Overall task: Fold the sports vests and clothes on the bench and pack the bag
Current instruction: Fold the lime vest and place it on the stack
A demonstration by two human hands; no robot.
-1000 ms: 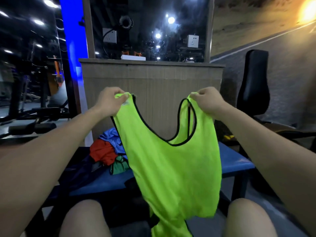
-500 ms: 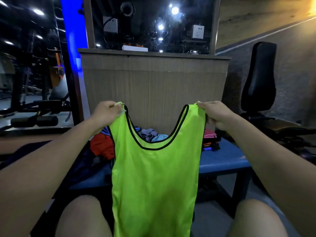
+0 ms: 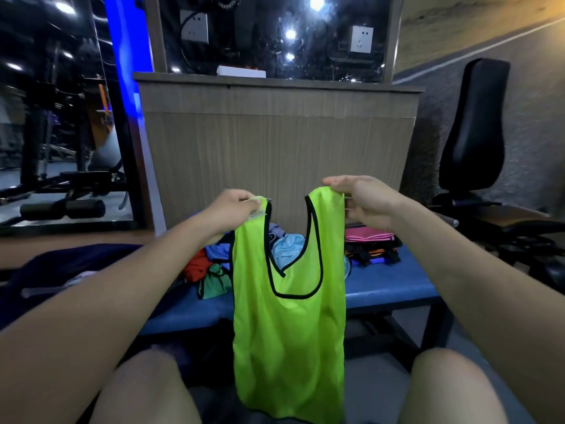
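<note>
Neon-green sports vest (image 3: 287, 325) hangs above my knees, off the desk's (image 3: 394, 289) near edge; my left hand (image 3: 235, 209) and right hand (image 3: 363, 200) each pinch a shoulder strap, close together, so I judge it's halving lengthwise. Unfolded clothes (image 3: 214, 264) wait mid-desk.

The small label (image 3: 257, 213) on the vest (image 3: 287, 332) is too blurred to read.

Both arms reach forward; left hand (image 3: 234, 209) and right hand (image 3: 363, 198) each pinch a strap of the vest (image 3: 287, 325), raised.
</note>
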